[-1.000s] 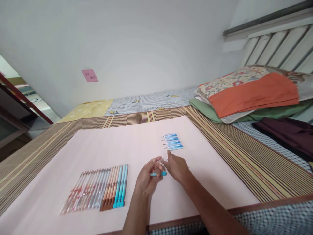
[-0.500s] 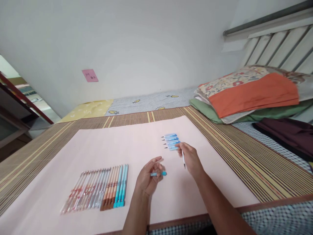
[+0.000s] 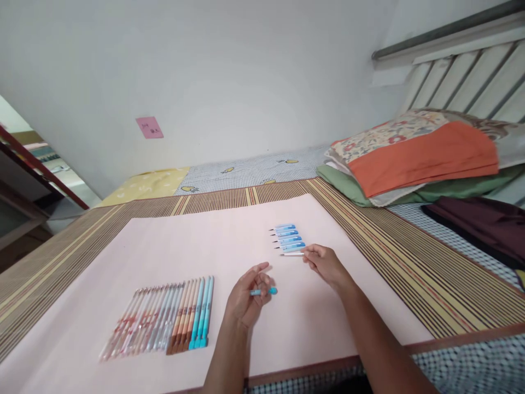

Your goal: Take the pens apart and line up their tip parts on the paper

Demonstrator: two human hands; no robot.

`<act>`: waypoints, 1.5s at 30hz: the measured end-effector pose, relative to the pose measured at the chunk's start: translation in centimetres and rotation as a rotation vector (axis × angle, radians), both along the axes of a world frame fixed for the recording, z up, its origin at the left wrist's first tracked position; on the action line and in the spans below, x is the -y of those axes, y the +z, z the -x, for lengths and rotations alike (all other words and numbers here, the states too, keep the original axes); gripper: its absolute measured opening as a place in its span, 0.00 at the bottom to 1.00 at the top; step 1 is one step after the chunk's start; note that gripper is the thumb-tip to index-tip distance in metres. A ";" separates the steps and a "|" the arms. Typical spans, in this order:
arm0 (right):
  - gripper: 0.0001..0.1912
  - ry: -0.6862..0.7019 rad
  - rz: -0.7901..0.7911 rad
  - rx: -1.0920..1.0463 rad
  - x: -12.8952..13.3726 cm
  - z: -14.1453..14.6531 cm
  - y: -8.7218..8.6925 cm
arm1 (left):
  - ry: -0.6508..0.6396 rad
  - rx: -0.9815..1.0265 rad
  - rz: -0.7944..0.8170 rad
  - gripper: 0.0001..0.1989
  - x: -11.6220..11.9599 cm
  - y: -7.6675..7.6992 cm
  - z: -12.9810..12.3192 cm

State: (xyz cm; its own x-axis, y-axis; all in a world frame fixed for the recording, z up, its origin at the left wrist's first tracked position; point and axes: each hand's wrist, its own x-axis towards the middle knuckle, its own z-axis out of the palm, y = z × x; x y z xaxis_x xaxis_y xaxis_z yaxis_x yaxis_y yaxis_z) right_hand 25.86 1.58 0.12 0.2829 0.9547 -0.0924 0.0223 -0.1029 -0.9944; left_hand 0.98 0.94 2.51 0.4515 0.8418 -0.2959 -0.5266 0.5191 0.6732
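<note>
Turquoise pen piece (image 3: 273, 291) in your left hand (image 3: 249, 295) is the nearest worry: your fingers curl around it loosely, with the index finger stretched out, so a slackened curl could let it slip onto the pale pink sheet (image 3: 311, 334). Farther out, your right hand (image 3: 324, 264) pinches the slim white piece (image 3: 291, 254) at one end only; an uneven release could make it roll or swing, nudging the row of blue-and-white pieces (image 3: 291, 239) just beyond out of line.

As for placement, the turquoise piece lies across your left fingers, its brighter end poking out to the right, well apart from the tight row of pens (image 3: 164, 314) to the left. Farther away, the white piece points left from your right fingertips, dark tip leading, roughly parallel to the blue-and-white pieces and just on your side of them. You can't tell from this view whether it touches the sheet or sits slightly above it.
</note>
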 end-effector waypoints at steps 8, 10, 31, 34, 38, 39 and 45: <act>0.10 -0.081 0.031 0.602 0.2 -0.5 -0.2 | 0.002 -0.005 0.000 0.20 -0.1 -0.4 -0.1; 0.09 -0.146 0.088 0.743 0.4 -0.8 0.0 | 0.002 -0.004 -0.001 0.19 -0.1 -0.3 0.0; 0.06 -0.169 0.185 1.048 -0.3 0.6 -0.2 | 0.003 -0.002 0.002 0.20 0.0 -0.1 -0.1; 0.05 -0.173 0.173 1.059 -0.5 0.7 -0.4 | 0.011 -0.005 0.000 0.20 0.0 -0.2 -0.1; 0.05 -0.171 0.161 1.083 -0.7 0.6 -0.6 | 0.011 -0.004 0.004 0.21 0.0 -0.3 -0.1; 0.04 -0.170 0.160 1.090 -0.7 0.6 -0.6 | 0.009 -0.004 0.005 0.21 0.0 -0.3 -0.1; 0.05 -0.177 0.160 1.096 -0.8 0.6 -0.7 | 0.002 0.001 0.005 0.19 0.0 -0.4 -0.1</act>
